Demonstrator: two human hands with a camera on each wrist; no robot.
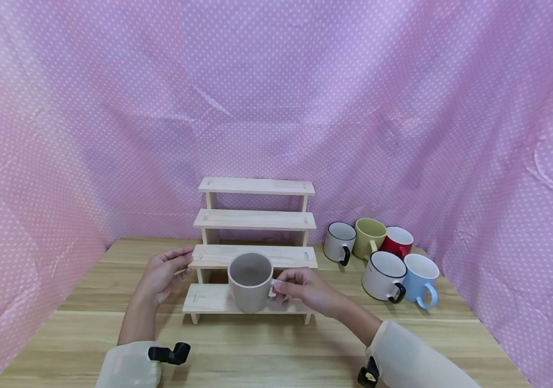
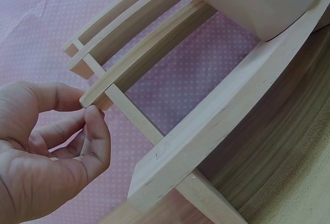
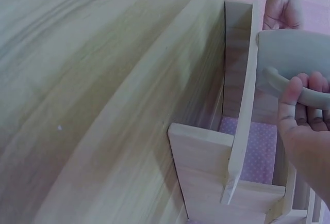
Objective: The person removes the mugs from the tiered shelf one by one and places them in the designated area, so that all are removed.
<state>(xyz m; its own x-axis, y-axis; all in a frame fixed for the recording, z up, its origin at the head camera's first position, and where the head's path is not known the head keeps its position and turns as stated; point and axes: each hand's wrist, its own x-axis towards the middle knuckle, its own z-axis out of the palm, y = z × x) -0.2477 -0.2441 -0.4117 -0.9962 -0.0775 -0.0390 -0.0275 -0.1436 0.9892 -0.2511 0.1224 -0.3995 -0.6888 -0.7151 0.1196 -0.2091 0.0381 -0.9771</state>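
Grey mug (image 1: 250,282) sitting on the bottom step of the wooden rack (image 1: 256,220), handle pinched by right hand (image 1: 305,291). Left hand (image 1: 163,274) pinching the second step's left end. Could tip off the front edge if nudged; narrow ledge.

Left hand (image 1: 162,276) at 8 o'clock, fingers (image 2: 95,131) lightly curled, thumb and fingertips pinching. Right hand (image 1: 305,291) at 5 o'clock, fingers (image 3: 304,92) curled in a grip. Both forearms sleeved.
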